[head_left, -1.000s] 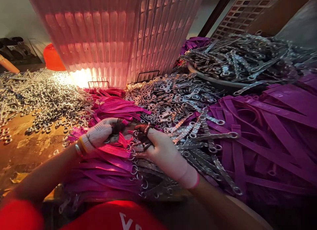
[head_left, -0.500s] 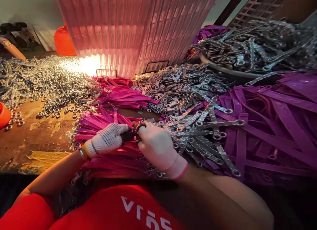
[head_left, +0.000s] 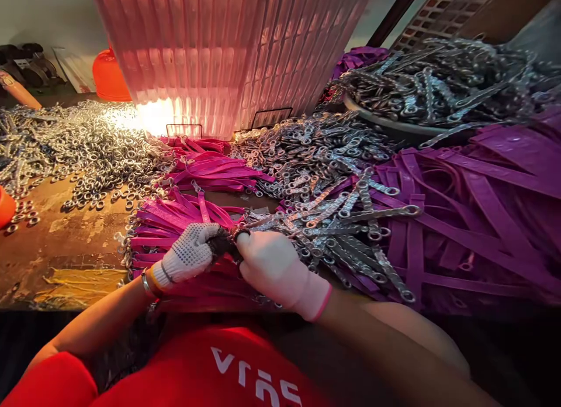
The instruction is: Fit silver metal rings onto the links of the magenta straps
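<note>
My left hand (head_left: 190, 256), in a white dotted glove with dark fingertips, is closed in a pinch. Right beside it my right hand (head_left: 274, 268), gloved in white with a pink cuff, is also closed. Their fingertips meet over a bundle of pink straps (head_left: 170, 217) with small metal ends. Whatever the fingers grip is hidden between them. Just beyond the right hand lie loose twisted metal links (head_left: 337, 234) with ringed ends.
A heap of metal links (head_left: 109, 152) spreads at left. Purple straps (head_left: 460, 220) pile up at right, below a heaped basin (head_left: 385, 121). A ribbed translucent panel (head_left: 188, 56) stands behind, near an orange container (head_left: 111, 76). Yellow strips (head_left: 81, 284) lie at the front left edge.
The view has shifted slightly, so the surroundings appear a little further left. Both hands stay closed together, the left one slightly lower and more tilted.
</note>
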The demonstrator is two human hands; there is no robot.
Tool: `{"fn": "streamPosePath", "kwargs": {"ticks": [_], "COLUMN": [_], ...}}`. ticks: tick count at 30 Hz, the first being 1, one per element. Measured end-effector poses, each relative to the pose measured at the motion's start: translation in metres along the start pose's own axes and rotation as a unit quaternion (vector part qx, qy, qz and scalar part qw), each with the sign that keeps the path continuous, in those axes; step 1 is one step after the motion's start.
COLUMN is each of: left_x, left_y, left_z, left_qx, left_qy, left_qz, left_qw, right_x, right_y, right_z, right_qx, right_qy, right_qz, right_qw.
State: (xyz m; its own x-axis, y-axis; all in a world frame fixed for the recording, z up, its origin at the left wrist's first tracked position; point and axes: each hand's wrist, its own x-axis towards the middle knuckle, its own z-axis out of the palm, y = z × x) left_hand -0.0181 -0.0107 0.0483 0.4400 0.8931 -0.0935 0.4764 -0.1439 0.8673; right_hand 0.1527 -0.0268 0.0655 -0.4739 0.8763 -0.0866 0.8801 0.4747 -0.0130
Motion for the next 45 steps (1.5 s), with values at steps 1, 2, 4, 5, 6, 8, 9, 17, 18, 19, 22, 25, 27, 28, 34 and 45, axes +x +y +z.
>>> {"fn": "streamPosePath", "kwargs": {"ticks": [1, 2, 4, 5, 6, 8, 9, 17, 18, 19, 22, 25, 27, 28, 34, 45], "left_x": [0.002, 0.005, 0.01, 0.012, 0.013, 0.013, 0.011, 0.004, 0.008, 0.014, 0.036, 0.053, 0.056, 0.055, 0.041, 0.021], "left_y": [-0.001, -0.001, 0.0, 0.0, 0.0, -0.005, -0.01, -0.03, -0.026, -0.022, -0.011, -0.006, -0.006, -0.006, 0.001, 0.014], "left_z": [-0.001, -0.004, -0.019, -0.032, -0.048, -0.085, -0.103, -0.114, -0.102, -0.09, -0.059, -0.042, -0.036, -0.034, -0.023, -0.006], "left_qx": [0.004, 0.01, 0.029, 0.044, 0.062, 0.119, 0.153, 0.071, -0.026, -0.138, -0.443, -0.579, -0.605, -0.608, -0.492, -0.461], "left_qy": [-0.006, -0.021, -0.066, -0.079, -0.084, -0.021, 0.016, 0.163, 0.153, 0.133, 0.018, -0.095, -0.144, -0.16, -0.133, -0.077], "left_qz": [0.007, 0.019, 0.048, 0.06, 0.066, 0.062, 0.052, -0.083, -0.112, -0.142, -0.224, -0.233, -0.216, -0.207, -0.126, -0.06], "left_qw": [1.0, 1.0, 0.996, 0.994, 0.992, 0.991, 0.987, 0.981, 0.982, 0.971, 0.868, 0.776, 0.752, 0.75, 0.851, 0.882], "right_x": [0.0, 0.0, 0.001, 0.001, 0.0, -0.004, -0.007, 0.0, 0.006, 0.012, 0.026, 0.028, 0.024, 0.022, 0.017, 0.012], "right_y": [0.001, 0.002, 0.004, 0.006, 0.007, 0.011, 0.014, 0.106, 0.118, 0.128, 0.141, 0.144, 0.152, 0.157, 0.16, 0.035], "right_z": [0.002, 0.003, 0.005, 0.006, 0.006, 0.006, 0.006, 0.011, 0.013, 0.016, 0.024, 0.029, 0.031, 0.031, 0.026, -0.003], "right_qx": [-0.003, -0.004, 0.003, 0.009, 0.015, 0.027, 0.036, 0.012, -0.032, -0.063, -0.098, -0.111, -0.101, -0.08, 0.079, 0.236], "right_qy": [0.006, 0.013, 0.034, 0.045, 0.056, 0.065, 0.061, -0.014, -0.055, -0.09, -0.14, -0.134, -0.096, -0.061, 0.12, 0.193], "right_qz": [-0.008, -0.015, -0.025, -0.022, -0.01, 0.035, 0.058, 0.124, 0.129, 0.123, 0.092, 0.081, 0.119, 0.153, 0.197, -0.151], "right_qw": [1.0, 1.0, 0.999, 0.999, 0.998, 0.997, 0.996, 0.992, 0.99, 0.986, 0.981, 0.981, 0.983, 0.983, 0.97, 0.94]}}
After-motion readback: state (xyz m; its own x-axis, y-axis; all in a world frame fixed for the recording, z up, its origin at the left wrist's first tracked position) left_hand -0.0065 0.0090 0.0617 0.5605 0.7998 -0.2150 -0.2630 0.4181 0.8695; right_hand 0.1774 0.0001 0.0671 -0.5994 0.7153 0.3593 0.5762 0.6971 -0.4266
